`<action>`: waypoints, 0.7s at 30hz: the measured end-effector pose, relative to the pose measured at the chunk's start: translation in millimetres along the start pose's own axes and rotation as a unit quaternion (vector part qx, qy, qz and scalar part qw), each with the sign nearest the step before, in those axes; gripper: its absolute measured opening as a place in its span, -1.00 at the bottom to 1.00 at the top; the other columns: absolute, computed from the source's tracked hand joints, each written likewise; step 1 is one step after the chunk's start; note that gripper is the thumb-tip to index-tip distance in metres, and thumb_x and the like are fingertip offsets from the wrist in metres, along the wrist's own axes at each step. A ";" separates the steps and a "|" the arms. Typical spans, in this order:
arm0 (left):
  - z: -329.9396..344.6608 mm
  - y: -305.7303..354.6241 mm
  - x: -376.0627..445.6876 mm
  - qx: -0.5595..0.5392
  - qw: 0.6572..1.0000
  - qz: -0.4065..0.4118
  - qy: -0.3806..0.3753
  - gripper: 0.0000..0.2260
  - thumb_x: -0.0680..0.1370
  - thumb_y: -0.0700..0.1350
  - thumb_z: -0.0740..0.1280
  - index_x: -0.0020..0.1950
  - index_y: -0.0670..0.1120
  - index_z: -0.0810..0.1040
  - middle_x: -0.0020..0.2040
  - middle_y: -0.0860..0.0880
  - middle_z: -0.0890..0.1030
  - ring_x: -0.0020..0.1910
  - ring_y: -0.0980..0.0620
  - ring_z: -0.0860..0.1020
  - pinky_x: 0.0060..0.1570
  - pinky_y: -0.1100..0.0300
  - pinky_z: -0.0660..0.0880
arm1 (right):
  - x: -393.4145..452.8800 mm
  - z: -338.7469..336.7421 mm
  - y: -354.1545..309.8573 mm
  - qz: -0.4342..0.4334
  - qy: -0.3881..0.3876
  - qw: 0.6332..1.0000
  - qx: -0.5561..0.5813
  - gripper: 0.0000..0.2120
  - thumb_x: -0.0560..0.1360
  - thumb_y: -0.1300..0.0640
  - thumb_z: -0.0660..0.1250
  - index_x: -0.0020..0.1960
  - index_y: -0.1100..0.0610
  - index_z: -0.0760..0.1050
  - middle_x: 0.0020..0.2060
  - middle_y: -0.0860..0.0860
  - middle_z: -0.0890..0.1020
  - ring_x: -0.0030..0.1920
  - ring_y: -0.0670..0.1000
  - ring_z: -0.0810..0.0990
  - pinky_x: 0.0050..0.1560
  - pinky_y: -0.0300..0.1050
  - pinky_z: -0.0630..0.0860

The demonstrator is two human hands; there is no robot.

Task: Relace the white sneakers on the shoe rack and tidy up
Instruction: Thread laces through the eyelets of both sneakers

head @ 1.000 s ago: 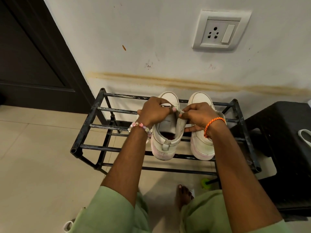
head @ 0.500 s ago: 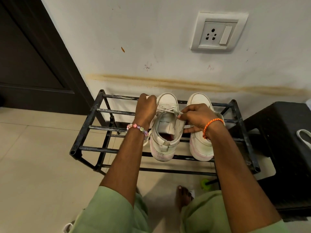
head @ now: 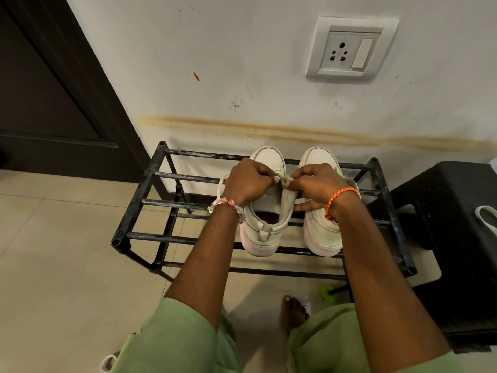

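Observation:
Two white sneakers stand side by side on the top tier of a black metal shoe rack [head: 139, 195], toes toward the wall. Over the left sneaker [head: 265, 232] my left hand [head: 248, 181] pinches the white lace above the tongue. My right hand [head: 314, 188] pinches the same lace from the other side, fingertips almost meeting my left. A loop of lace [head: 222, 188] hangs out to the left of my left wrist. The right sneaker [head: 320, 235] is partly hidden under my right hand and wrist.
A black plastic stool [head: 457, 238] stands right of the rack, a white loop [head: 486, 219] lying on it. A dark door [head: 48, 98] is at left, a wall socket [head: 349, 49] above. My bare foot [head: 291, 310] and a green object [head: 326, 292] lie below the rack.
My left hand swung out to the left with the lace, then came back to meet my right hand above the left sneaker's tongue. The right hand stayed in place.

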State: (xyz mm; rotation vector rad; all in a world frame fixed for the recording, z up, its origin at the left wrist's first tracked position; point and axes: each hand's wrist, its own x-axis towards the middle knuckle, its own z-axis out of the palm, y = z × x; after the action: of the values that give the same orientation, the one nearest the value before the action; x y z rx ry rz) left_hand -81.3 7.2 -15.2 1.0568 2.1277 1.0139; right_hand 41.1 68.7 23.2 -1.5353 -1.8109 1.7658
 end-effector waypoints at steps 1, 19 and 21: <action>-1.4 0.8 0.7 -0.031 0.999 -0.014 -0.006 -0.88 0.45 -0.17 0.45 -0.04 -0.12 0.71 -0.08 -0.04 0.69 -0.01 0.04 0.60 0.13 0.07 0.52 | 0.1 -0.1 0.3 0.000 0.000 1.000 0.000 -0.84 0.48 0.37 0.33 -0.20 0.16 0.49 -0.23 0.08 0.57 -0.23 -0.01 0.57 -0.42 -0.14 0.57; -37.9 -1.5 1.7 -0.414 0.889 -0.167 0.100 -0.78 0.54 -0.24 0.08 -0.24 -0.15 0.44 -0.44 0.00 0.48 -0.34 -0.01 0.46 -0.39 0.25 0.34 | 2.2 -2.0 2.6 -0.002 -0.007 1.000 0.011 -0.84 0.49 0.38 0.31 -0.20 0.17 0.46 -0.24 0.09 0.57 -0.24 0.00 0.58 -0.36 -0.10 0.56; -32.5 -8.3 1.7 -0.226 0.937 -0.195 0.181 -0.83 0.54 -0.15 0.15 -0.09 -0.19 0.48 -0.17 -0.11 0.55 -0.10 -0.12 0.50 -0.11 0.13 0.43 | 4.3 -0.7 3.5 -0.003 -0.001 1.000 0.005 -0.84 0.48 0.38 0.31 -0.20 0.17 0.47 -0.21 0.11 0.57 -0.23 0.01 0.58 -0.36 -0.09 0.57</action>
State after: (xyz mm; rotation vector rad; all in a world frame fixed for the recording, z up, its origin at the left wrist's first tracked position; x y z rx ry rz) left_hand -109.5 -7.1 -3.8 0.2232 2.1041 1.4763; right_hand 41.5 71.4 18.4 -1.5247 -1.8023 1.7715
